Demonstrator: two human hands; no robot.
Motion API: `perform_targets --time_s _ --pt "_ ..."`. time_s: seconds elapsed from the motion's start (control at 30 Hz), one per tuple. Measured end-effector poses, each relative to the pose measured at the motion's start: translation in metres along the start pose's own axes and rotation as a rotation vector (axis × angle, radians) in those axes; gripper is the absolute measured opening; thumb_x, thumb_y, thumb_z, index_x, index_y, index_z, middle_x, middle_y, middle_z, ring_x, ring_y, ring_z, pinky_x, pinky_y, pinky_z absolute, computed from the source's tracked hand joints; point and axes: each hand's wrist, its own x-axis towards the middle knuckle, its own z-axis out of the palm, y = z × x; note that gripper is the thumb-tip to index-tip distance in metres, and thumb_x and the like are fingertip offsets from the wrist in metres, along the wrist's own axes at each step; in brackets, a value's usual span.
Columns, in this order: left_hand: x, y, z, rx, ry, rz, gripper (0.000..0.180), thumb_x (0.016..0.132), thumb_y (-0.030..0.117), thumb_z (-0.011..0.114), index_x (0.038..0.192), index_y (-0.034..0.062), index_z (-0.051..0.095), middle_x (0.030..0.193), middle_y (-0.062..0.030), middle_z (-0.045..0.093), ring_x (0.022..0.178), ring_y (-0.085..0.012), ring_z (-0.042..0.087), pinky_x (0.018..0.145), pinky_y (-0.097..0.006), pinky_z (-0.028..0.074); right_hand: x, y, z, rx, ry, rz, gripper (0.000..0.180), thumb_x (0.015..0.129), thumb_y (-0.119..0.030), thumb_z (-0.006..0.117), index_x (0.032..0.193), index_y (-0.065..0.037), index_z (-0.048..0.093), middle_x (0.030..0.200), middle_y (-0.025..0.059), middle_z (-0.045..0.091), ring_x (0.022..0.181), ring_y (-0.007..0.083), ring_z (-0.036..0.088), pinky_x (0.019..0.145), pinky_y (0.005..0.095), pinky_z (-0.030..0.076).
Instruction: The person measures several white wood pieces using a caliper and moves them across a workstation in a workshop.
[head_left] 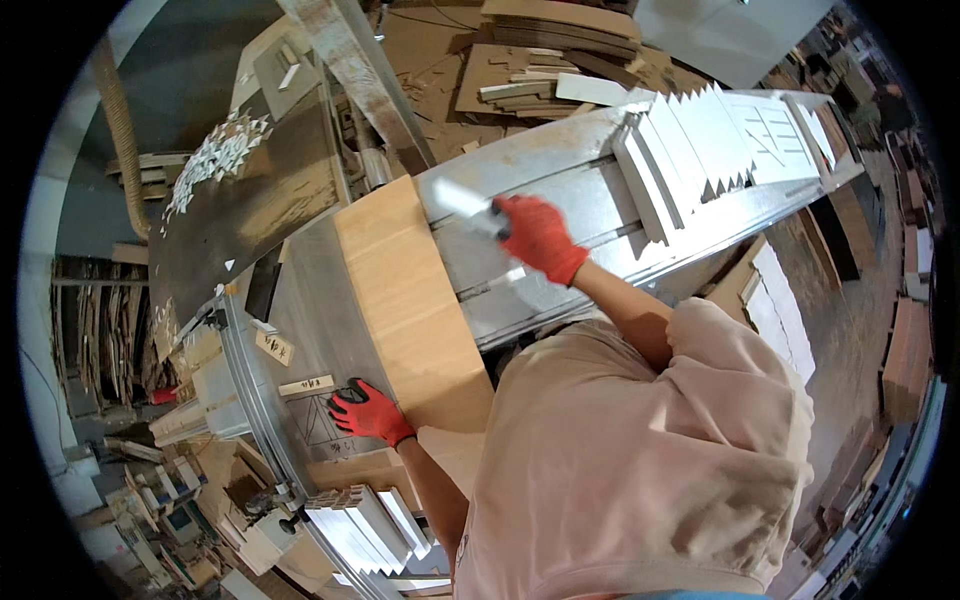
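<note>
Both hands apart, gloved in red with dark fingertips. Right hand (542,238) is out over the silver sliding table (480,310), fingers seemingly closed on one end of a white piece (462,198); blurred, so I can't tell how firm the grip is. That piece sits above the silver surface, near the upper right edge of the plywood board (410,290). Left hand (367,412) is beside the board's left edge, low over the grey bench (318,290), fingers loosely bent, nothing seen in its grasp; contact with the metal unclear.

Risks, my guess: white piece held by the end only, so a weak pinch or a knock on the plywood could twist it loose or drop it. Left forearm crosses close to the board's near end; leaning or dragging there could skew the board. A short wooden strip (305,385) lies just beyond the left fingers, so a careless sweep could push it off its spot, and rubbing could smear the drawn lines (318,425) by that hand. Toothed white panels (690,140) stand farther right; a wide swing of the right arm could chip their points or shift the row.
</note>
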Motion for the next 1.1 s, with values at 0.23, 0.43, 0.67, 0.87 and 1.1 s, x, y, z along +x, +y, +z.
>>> perform_targets --time_s 0.23,0.43,0.67,0.87,1.1 --pt "-0.035 -0.005 -0.008 -0.026 0.072 0.08 0.052 0.092 0.047 0.062 0.125 0.0067 0.057 0.133 -0.0182 0.054 0.124 -0.0396 0.047 0.102 -0.054 0.038 -0.071 0.125 -0.1 -0.414 0.328 0.453 0.031 0.076 -0.017 0.069 0.106 -0.013 0.062 0.094 0.0128 0.065 0.09 0.0339 0.064 0.073 0.0463 0.054" --pt "-0.03 0.001 -0.005 -0.017 0.039 0.07 0.053 0.092 0.048 0.062 0.125 0.0069 0.056 0.133 -0.0178 0.054 0.125 -0.0384 0.047 0.101 -0.054 0.038 -0.087 0.15 -0.122 -0.489 0.277 0.631 0.033 0.075 -0.02 0.074 0.106 -0.014 0.064 0.1 0.0098 0.064 0.099 0.0312 0.061 0.079 0.0454 0.052" --pt "-0.025 0.003 -0.008 -0.023 -0.041 0.04 0.056 0.092 0.048 0.062 0.129 0.0062 0.055 0.138 -0.019 0.051 0.128 -0.0392 0.045 0.103 -0.054 0.036 -0.087 0.155 -0.116 -0.555 0.38 0.624 0.041 0.072 -0.023 0.079 0.112 -0.019 0.068 0.113 0.0092 0.058 0.107 0.031 0.055 0.085 0.0456 0.047" --pt "-0.017 0.005 -0.024 -0.174 0.086 0.158 0.06 0.085 0.044 0.069 0.125 0.0017 0.058 0.129 -0.0201 0.058 0.12 -0.0401 0.051 0.103 -0.054 0.036 -0.071 0.165 -0.095 -0.532 0.481 0.549 0.046 0.069 -0.024 0.08 0.113 -0.015 0.068 0.113 0.0123 0.062 0.105 0.0332 0.058 0.09 0.0454 0.049" --pt "-0.059 -0.007 -0.047 -0.523 0.088 -0.204 0.069 0.076 0.038 0.074 0.132 0.0027 0.053 0.129 -0.0223 0.056 0.123 -0.0402 0.049 0.106 -0.051 0.037 -0.037 0.08 -0.076 0.018 0.29 -0.067 0.04 0.082 -0.018 0.077 0.115 0.0 0.066 0.11 0.0177 0.067 0.098 0.0295 0.065 0.085 0.0423 0.053"
